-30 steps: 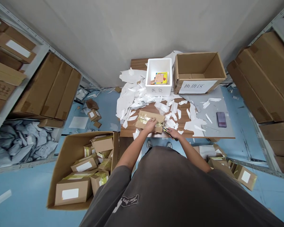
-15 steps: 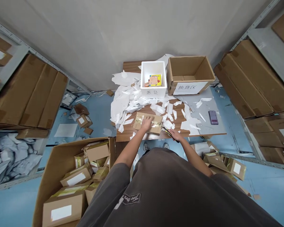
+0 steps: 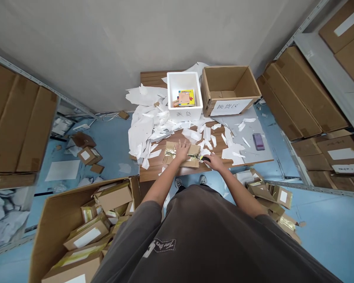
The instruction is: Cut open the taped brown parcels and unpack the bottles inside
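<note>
In the head view, the left hand lies flat with its fingers spread on top of a flat rectangular brown cardboard package, pressing rather than grasping it; the right hand is closed around a slim black-and-yellow cutter; compared with half a second ago, the cutter has come in from just off the package's right end and its tip now meets that end, near the line of the tape, while the left hand's fingers are spread wider; the package lies near the front edge of a brown wood-grain table, long side roughly along that edge; shiny yellowish tape runs lengthwise over its middle, wrinkled and glossy, with a darker line along it that may be a crease or a cut, which I cannot tell; torn white paper spreads to the left of and behind the package; farther back stand a white foam box holding a small yellow box, and beside it a large open brown cardboard box with a handwritten white label; a blurred purple rectangular item lies on the right.
</note>
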`<state>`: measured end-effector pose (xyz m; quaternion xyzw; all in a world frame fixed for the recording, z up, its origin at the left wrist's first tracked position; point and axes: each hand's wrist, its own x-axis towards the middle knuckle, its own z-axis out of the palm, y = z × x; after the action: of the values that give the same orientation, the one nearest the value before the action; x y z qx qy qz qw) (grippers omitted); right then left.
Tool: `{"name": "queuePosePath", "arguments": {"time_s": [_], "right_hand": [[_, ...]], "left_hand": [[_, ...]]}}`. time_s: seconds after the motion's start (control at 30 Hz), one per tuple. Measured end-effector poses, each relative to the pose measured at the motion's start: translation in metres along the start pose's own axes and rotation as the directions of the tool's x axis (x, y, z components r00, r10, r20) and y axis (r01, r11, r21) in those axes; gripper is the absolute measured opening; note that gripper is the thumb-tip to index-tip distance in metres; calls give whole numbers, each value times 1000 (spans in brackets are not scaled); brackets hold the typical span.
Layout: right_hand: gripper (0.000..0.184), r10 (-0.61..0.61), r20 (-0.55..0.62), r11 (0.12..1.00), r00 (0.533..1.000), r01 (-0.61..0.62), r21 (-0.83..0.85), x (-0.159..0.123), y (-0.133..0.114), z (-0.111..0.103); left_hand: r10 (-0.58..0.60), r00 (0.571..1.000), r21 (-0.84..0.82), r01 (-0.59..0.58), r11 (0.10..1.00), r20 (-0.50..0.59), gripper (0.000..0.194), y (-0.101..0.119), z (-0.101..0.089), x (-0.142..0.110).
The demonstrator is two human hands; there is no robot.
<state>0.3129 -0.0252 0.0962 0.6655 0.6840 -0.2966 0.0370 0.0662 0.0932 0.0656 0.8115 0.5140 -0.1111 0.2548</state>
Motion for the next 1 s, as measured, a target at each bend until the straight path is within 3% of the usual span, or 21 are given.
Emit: {"name": "queuePosePath", "arguments": {"time_s": [0.2, 0.47, 0.6, 0.73, 1.0], "right_hand": [[39, -78, 33, 981, 996, 83, -177, 9, -4, -15], [41, -96, 30, 973, 995, 100, -208, 18, -2, -30], [41, -134, 35, 967, 990, 138, -214, 24, -3, -27], [40, -150, -35, 961, 988, 137, -241, 23, 6, -20], [41, -180, -106, 968, 978, 157, -196, 28, 31, -16]], "left_hand": [[-29, 999, -2, 29, 1000, -41, 100, 20, -1, -1], [123, 987, 37, -120, 992, -108, 74, -3, 8, -20], [125, 978, 57, -117, 991, -169, 67, -6, 22, -21], [137, 967, 54, -129, 990, -214, 64, -8, 32, -17], [130, 960, 38, -124, 992, -247, 61, -11, 38, -15]]}}
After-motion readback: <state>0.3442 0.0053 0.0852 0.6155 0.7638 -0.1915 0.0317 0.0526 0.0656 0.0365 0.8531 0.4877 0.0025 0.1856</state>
